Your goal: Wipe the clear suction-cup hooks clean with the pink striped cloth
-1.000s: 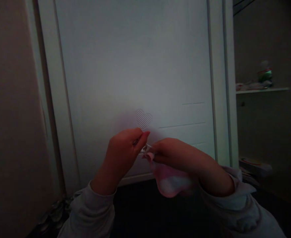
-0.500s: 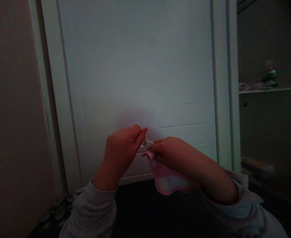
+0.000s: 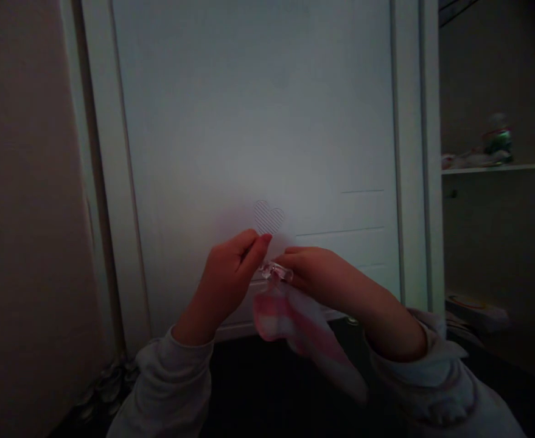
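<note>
A small clear, shiny plastic piece, like a clip (image 3: 277,272), is between my two hands in front of a white door. My left hand (image 3: 233,267) is closed, thumb pressed on the curled fingers, at the clip's left end. My right hand (image 3: 315,266) reaches in from the right, its bent fingers against the clip's right end and partly hidden behind it. A thin pink and white cloth (image 3: 290,316) hangs below the clip, its lower end trailing right and blurred. How the cloth is joined to the clip cannot be made out.
The white door (image 3: 258,121) with an engraved striped heart fills the middle. At right, a shelf (image 3: 490,168) carries a green and clear container (image 3: 499,143) and small items; stacked things (image 3: 477,313) lie lower. Dark rounded objects (image 3: 107,383) line the floor at left.
The cloth, earlier bunched under my right hand, now hangs lower and spreads out, with its top further left. The clear clip shows more fully. My right hand has lifted slightly off the cloth.
</note>
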`<act>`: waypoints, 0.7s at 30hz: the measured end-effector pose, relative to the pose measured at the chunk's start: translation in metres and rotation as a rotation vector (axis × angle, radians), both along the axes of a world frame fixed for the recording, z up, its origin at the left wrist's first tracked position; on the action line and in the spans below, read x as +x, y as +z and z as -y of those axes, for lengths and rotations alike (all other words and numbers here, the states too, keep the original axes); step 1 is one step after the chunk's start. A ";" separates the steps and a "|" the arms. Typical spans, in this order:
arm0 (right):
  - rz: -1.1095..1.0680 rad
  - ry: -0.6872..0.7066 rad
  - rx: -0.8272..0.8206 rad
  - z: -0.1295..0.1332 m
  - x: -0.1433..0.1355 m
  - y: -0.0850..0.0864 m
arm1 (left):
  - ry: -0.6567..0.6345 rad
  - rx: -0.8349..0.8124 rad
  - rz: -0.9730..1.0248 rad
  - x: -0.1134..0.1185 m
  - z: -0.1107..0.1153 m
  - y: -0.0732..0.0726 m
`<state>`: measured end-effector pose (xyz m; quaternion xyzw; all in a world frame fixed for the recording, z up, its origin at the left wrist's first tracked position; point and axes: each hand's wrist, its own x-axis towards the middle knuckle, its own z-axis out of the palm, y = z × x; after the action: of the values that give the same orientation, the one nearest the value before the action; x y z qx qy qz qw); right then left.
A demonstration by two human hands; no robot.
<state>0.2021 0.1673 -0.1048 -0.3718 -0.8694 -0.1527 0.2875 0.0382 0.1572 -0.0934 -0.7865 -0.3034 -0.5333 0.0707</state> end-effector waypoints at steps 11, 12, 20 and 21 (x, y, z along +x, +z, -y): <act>-0.695 0.483 -0.210 -0.021 0.015 -0.010 | 0.005 -0.091 0.248 -0.004 -0.008 -0.011; -0.716 0.522 -0.242 -0.020 0.014 -0.010 | 0.023 -0.095 0.267 -0.004 -0.009 -0.011; -0.799 0.596 -0.234 -0.015 0.015 -0.008 | -0.110 -0.190 0.444 -0.008 -0.014 -0.012; -0.823 0.599 -0.226 -0.016 0.015 -0.009 | -0.146 -0.203 0.477 -0.010 -0.016 -0.013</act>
<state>0.2175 0.1837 -0.1140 -0.1647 -0.7636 0.1901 0.5947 0.0285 0.1735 -0.1062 -0.6615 -0.3058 -0.6740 -0.1209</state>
